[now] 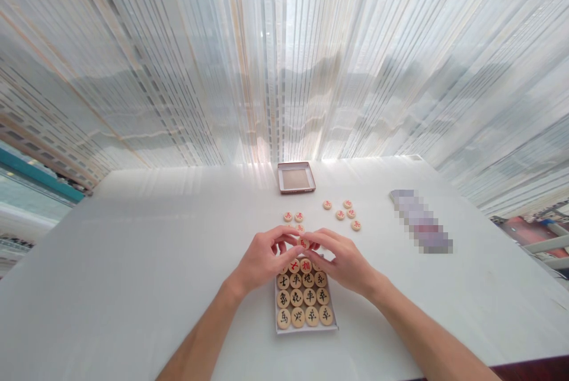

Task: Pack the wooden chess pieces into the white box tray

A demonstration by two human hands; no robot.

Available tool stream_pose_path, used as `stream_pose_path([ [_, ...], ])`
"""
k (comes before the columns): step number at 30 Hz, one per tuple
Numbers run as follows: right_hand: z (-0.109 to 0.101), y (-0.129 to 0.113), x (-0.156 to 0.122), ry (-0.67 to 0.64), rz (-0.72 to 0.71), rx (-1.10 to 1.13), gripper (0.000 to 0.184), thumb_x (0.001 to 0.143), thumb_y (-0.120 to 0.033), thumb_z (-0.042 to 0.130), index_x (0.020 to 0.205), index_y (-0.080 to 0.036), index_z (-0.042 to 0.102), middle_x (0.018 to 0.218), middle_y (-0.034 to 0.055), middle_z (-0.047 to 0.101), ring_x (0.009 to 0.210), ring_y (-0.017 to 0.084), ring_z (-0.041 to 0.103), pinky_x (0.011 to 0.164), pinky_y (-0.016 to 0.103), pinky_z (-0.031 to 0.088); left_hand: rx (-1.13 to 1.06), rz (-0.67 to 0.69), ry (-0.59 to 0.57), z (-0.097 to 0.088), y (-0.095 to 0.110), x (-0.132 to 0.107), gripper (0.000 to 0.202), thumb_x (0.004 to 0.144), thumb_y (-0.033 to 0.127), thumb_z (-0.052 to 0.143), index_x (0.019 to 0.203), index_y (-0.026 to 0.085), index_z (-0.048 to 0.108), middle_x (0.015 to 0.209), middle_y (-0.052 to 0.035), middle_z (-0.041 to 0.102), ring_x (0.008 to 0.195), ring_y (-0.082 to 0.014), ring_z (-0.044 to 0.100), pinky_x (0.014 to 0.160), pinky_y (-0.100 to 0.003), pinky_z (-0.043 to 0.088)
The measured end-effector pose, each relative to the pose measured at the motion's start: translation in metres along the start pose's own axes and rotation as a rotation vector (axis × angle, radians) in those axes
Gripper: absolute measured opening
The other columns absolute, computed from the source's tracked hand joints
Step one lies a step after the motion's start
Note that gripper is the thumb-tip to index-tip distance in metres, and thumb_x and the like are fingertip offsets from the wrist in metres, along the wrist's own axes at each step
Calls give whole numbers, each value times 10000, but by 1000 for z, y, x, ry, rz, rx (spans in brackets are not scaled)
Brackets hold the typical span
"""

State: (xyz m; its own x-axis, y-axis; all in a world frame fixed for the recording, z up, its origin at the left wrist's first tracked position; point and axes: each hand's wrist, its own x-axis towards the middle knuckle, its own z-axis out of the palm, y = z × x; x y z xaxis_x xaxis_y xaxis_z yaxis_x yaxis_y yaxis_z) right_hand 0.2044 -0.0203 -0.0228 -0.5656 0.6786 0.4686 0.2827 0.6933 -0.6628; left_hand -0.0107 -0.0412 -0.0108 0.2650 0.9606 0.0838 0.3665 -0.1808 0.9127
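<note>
A wooden Chinese chess piece with a red character (303, 243) is between the fingertips of my left hand (267, 255) and my right hand (340, 255), both closed around its edges. It is held above the far end of a shallow box (306, 332). Rows of round chess pieces lie flat in the box, black-marked ones (296, 297) nearest me and red-marked ones (306, 265) beyond. My fingers hide part of the red row. Just past my hands, a few red-marked pieces (288, 217) lie on the table, some partly covered.
Several loose red-marked pieces (340, 214) are scattered on the white table (155, 262) to the right of centre. At the back stands the box lid (296, 178), its inside facing up. A blurred flat item (422, 221) lies at the right. Sheer striped curtains (267, 61) hang behind.
</note>
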Motion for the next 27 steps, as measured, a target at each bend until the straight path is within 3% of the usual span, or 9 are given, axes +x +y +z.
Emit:
stream_pose_path([
  [13,1,4,-3,6,0,1,419,999,-178,513,1405,-283,512,1065,70,720,926,197,698,816,350,592,-74,-17,5,-1,2,-1,339,887,429,679,1152,218,677,961,-50,742,729,-144,626,603,-241,473],
  [27,2,4,-3,23,15,28,406,999,-190,511,1394,-284,531,1115,70,732,969,209,714,856,368,608,-72,8,9,-1,0,-1,292,903,397,662,1136,223,683,954,-34,729,690,-126,572,599,-231,462],
])
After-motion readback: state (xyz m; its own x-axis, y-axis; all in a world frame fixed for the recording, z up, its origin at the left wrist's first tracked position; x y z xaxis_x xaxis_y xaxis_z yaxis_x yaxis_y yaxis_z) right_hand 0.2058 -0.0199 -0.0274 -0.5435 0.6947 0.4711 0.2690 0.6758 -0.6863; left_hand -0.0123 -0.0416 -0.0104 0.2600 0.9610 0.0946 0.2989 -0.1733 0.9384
